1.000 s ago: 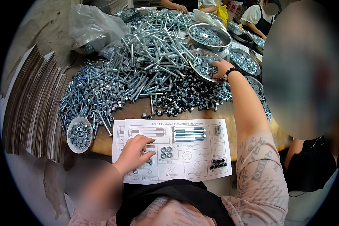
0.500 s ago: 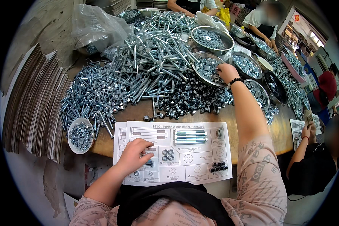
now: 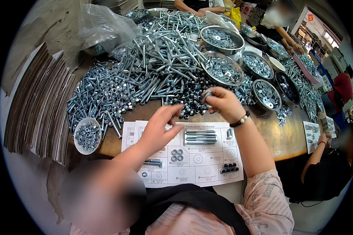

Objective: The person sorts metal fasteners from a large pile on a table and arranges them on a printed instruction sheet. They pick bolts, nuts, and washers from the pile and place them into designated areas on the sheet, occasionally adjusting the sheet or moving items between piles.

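Above the printed hardware sheet (image 3: 170, 176), my right hand (image 3: 225, 105) pinches a few metal washers (image 3: 208, 94) between thumb and fingers. My left hand (image 3: 161, 126) hovers over the sheet's upper left, thumb and fingers apart, with nothing in it. Silver long bolts (image 3: 200, 137) lie side by side on the sheet. Below them sit several silver lock nuts (image 3: 177, 155), and black nuts (image 3: 229, 169) stand in rows at the lower right. More bolts (image 3: 155, 162) lie partly hidden under my left forearm. A small metal piece (image 3: 229, 134) rests at the upper right.
A large heap of bolts (image 3: 161, 58) covers the table, with black nuts (image 3: 190, 100) along its near side. Metal bowls of washers (image 3: 222, 69) stand at the right. A white bowl of nuts (image 3: 87, 136) is at the left, near stacked cardboard (image 3: 39, 105). Other people work around the table.
My right hand has come out of the washer bowl toward me, now holding washers. My left hand has risen off the sheet and moved right, toward it.
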### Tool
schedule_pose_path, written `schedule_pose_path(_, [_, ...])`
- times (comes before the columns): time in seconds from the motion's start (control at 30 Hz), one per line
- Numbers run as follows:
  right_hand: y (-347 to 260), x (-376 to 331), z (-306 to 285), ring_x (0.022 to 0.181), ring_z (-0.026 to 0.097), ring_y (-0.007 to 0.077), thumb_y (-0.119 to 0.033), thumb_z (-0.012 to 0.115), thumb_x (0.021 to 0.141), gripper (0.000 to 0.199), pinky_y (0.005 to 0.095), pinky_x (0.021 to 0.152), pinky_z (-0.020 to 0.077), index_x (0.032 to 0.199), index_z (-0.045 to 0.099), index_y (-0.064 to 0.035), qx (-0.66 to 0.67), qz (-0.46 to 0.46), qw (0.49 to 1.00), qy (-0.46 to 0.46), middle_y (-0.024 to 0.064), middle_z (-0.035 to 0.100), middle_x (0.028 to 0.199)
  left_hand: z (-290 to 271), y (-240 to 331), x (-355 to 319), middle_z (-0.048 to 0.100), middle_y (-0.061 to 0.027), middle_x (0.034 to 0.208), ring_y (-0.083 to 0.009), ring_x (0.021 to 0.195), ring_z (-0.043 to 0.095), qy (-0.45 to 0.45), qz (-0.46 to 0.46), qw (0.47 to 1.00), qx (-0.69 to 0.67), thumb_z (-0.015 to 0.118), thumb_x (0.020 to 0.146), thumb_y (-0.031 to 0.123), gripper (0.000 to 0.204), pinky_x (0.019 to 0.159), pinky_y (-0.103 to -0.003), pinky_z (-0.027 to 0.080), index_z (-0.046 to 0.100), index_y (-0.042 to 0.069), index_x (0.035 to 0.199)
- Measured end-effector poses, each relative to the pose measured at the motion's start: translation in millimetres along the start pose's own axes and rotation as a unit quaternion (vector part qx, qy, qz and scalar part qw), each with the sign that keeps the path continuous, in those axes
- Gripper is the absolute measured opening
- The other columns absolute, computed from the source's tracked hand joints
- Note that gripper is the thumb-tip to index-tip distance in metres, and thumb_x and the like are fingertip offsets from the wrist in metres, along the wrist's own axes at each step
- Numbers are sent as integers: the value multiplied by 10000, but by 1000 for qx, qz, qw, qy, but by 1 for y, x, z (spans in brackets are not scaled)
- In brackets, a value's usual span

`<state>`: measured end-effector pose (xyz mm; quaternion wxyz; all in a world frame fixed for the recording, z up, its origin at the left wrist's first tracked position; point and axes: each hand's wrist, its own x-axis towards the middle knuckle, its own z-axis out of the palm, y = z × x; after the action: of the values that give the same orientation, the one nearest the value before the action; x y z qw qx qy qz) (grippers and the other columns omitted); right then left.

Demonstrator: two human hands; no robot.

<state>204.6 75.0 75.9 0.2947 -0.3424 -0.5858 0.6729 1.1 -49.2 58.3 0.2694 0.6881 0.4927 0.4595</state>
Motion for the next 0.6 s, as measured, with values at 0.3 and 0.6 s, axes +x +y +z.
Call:
schedule_pose_path(0.3, [48, -35, 49, 683, 547, 112, -74, 521, 847, 205, 220, 640, 484, 1028, 530, 23, 133, 96, 986, 0, 52, 560, 844, 20, -17, 22, 558, -64, 904, -203, 807, 548, -53, 72, 990, 105, 638, 744, 55, 257, 682, -293, 455, 623, 64, 1001])
schedule_pose_path(0.6, [77, -70, 57, 988, 494, 171, 33, 355, 785, 454, 291, 884, 419, 1232, 416, 81, 394, 138, 909, -16, 110, 501, 1118, 27, -27, -5, 581, -81, 959, -281, 855, 562, -197, 176, 951, 159, 671, 701, 99, 282, 735, -356, 473, 620, 97, 978])
